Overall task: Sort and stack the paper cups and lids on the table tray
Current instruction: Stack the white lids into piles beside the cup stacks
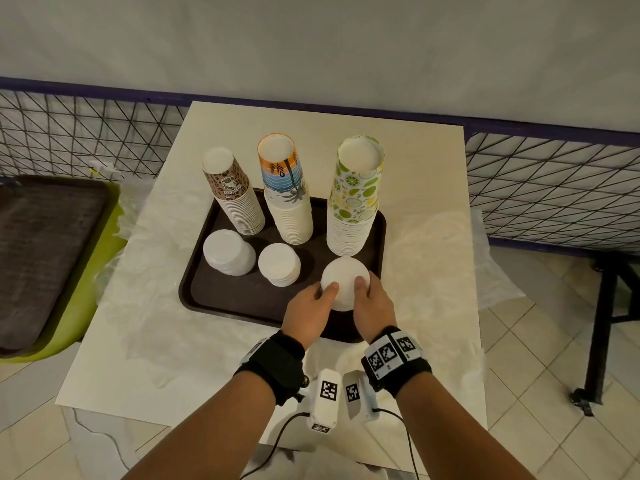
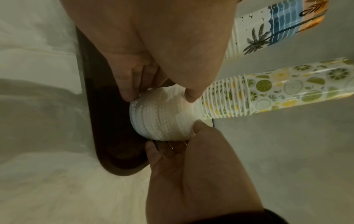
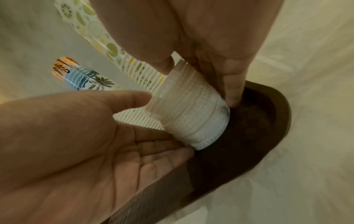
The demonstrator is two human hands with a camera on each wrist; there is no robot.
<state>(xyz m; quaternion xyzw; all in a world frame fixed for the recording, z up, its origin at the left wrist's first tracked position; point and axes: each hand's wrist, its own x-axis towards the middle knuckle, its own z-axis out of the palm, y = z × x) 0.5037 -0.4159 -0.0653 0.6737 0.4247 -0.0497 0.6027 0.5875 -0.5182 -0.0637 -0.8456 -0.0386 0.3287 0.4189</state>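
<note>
Both hands are on the last pile of lids (image 1: 344,273). The left hand (image 1: 308,313) and the right hand (image 1: 372,308) curl round its sides, with the thumbs on top. The pile sits on the brown tray (image 1: 242,299) at about 5 o'clock, just in front of the lime cups (image 1: 356,199). It looks like the step is setting this pile straight. Next, the hands should let go softly so the pile stays up.

The lids are white and round. Their ridged edges make a neat, short tower.
</note>
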